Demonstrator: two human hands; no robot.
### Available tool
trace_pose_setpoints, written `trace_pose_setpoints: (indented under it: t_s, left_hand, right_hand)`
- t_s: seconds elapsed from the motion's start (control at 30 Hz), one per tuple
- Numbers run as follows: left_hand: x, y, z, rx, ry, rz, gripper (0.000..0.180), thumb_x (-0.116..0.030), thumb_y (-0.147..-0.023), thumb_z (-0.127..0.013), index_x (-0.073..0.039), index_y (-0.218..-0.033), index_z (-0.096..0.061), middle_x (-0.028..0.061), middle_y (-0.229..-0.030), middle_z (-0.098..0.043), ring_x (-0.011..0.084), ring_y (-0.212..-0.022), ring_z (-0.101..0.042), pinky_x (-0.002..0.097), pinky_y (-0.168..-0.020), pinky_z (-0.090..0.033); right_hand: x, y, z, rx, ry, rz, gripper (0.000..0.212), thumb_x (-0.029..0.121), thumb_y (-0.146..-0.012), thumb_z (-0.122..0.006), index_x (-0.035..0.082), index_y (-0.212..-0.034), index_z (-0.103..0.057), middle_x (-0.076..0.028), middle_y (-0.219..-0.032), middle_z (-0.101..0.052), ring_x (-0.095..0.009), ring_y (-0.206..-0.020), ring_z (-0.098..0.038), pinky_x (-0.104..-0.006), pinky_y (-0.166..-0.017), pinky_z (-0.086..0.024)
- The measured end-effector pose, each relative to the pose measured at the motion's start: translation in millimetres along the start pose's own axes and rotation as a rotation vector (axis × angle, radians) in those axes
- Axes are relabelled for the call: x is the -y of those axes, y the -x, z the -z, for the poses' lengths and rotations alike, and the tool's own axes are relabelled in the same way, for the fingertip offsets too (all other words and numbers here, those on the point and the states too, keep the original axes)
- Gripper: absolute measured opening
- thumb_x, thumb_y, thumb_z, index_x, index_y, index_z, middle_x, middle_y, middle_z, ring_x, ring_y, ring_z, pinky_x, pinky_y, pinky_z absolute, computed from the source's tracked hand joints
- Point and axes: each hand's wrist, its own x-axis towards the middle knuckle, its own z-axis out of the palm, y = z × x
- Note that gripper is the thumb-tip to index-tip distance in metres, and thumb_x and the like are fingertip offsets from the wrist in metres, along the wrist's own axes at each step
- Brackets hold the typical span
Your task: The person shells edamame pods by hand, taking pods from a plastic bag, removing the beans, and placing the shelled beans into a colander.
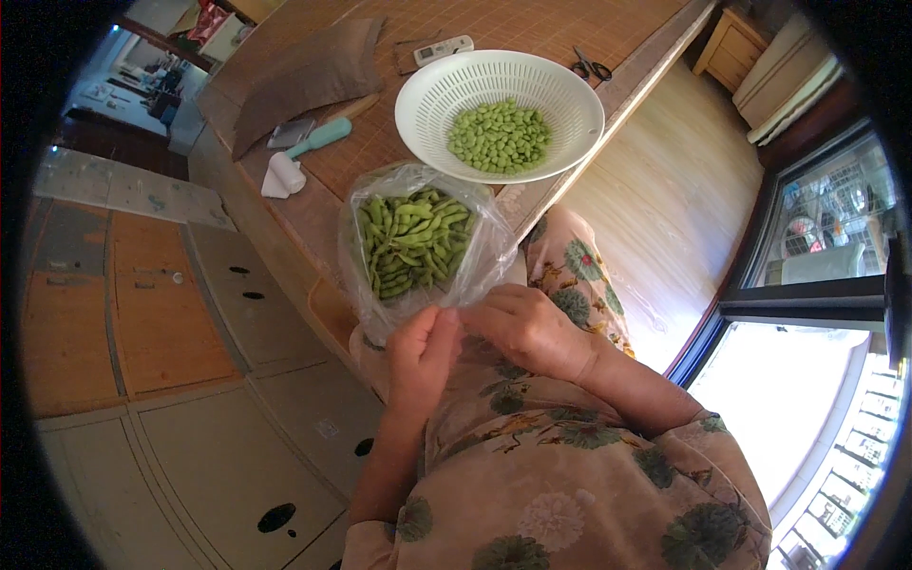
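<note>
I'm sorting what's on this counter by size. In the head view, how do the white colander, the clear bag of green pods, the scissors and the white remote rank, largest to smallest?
1. White plastic colander holding shelled green beans.
2. Clear plastic bag of green pods, nearer the camera, so its rank against the colander is unsure.
3. Small white remote.
4. Small black-handled scissors, which look close to the remote in size.

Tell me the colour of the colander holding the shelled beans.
White: the colander shows best in the head view, with green shelled beans inside.
</note>
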Motion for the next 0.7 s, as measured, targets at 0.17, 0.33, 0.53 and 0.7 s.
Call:
trace_pose_setpoints:
  t_s: [0.17,0.33,0.53,0.7]
  left_hand:
    - [0.0,-0.5,-2.4,-0.009,0.014,0.015,0.028,-0.019,-0.1,-0.051,-0.001,-0.079,-0.059,-0.0004,-0.061,-0.052,0.0069,-0.053,-0.045,0.0236,-0.049,-0.036]
    - [-2.0,0.7,-4.9,-0.04,-0.108,-0.075,0.031,-0.02,-0.099,-0.051,-0.002,-0.076,-0.058,-0.0003,-0.059,-0.051,0.0068,-0.052,-0.045,0.0236,-0.049,-0.036]
    - [1.3,0.5,-4.7,-0.031,-0.072,-0.052,0.031,-0.022,-0.1,-0.051,-0.001,-0.077,-0.058,-0.0005,-0.06,-0.052,0.0067,-0.053,-0.045,0.0232,-0.049,-0.036]
    - [-4.3,0.8,-5.7,-0.026,0.018,0.039,0.031,-0.021,-0.1,-0.051,-0.002,-0.077,-0.058,-0.0005,-0.06,-0.052,0.0064,-0.053,-0.045,0.0227,-0.049,-0.036]
  right_hand:
    - [1.0,0.4,0.6,0.002,0.013,0.006,0.027,0.004,-0.069,-0.063,-0.002,-0.096,-0.062,-0.012,-0.076,-0.059,-0.031,-0.069,-0.059,-0.0389,-0.061,-0.05]
    - [2.4,-1.3,3.4,0.008,0.011,-0.015,0.027,0.005,-0.069,-0.064,-0.002,-0.095,-0.062,-0.012,-0.076,-0.059,-0.03,-0.069,-0.059,-0.0384,-0.061,-0.05]
    - [3.6,-1.5,6.5,0.043,0.07,-0.008,0.016,0.011,-0.073,-0.059,0.002,-0.086,-0.06,-0.01,-0.077,-0.059,-0.028,-0.074,-0.061,-0.0378,-0.07,-0.051]
    - [2.2,-1.7,5.8,0.03,0.083,0.008,0.016,0.011,-0.072,-0.059,0.002,-0.085,-0.06,-0.01,-0.076,-0.059,-0.027,-0.074,-0.061,-0.0373,-0.069,-0.051]
